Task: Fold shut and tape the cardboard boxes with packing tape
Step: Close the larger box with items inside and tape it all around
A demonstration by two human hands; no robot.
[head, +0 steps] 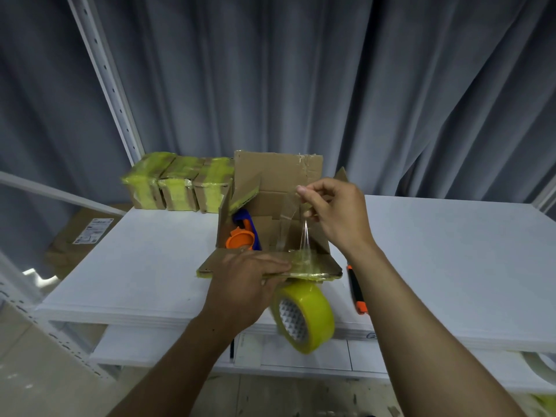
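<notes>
Two bare forearms reach in from 6 o'clock. Just beyond them a roll of tape (304, 316), glossy yellow on a white core, stands on edge at the near rim of the white table (451, 251), its open core facing 7 o'clock. Whether it rests there or hangs from the cardboard above, I cannot tell.

Left hand (243, 284) lies on the near flap (319, 264) of one open box (270, 188), its fingers stretched flat towards 3 o'clock and pressing the flap down. This flap juts towards the camera, its long axis running 9 to 3, and it is wrapped in crinkled yellowish tape.

At 3 o'clock of the flap one slim black and orange knife (356, 288) lies on the table, pointing 12 to 6.

Right hand (337, 215) hovers over the box's right side; its fingers pinch a thin clear strip of tape (305, 236) that rises from the flap.

The brown corrugated box sits mid-table with its far flap upright. Inside lies an orange and blue plastic tool (243, 233).

At 10 o'clock three small taped boxes (177, 183) stand in a row. A grey pleated curtain (331, 85) hangs behind.
</notes>
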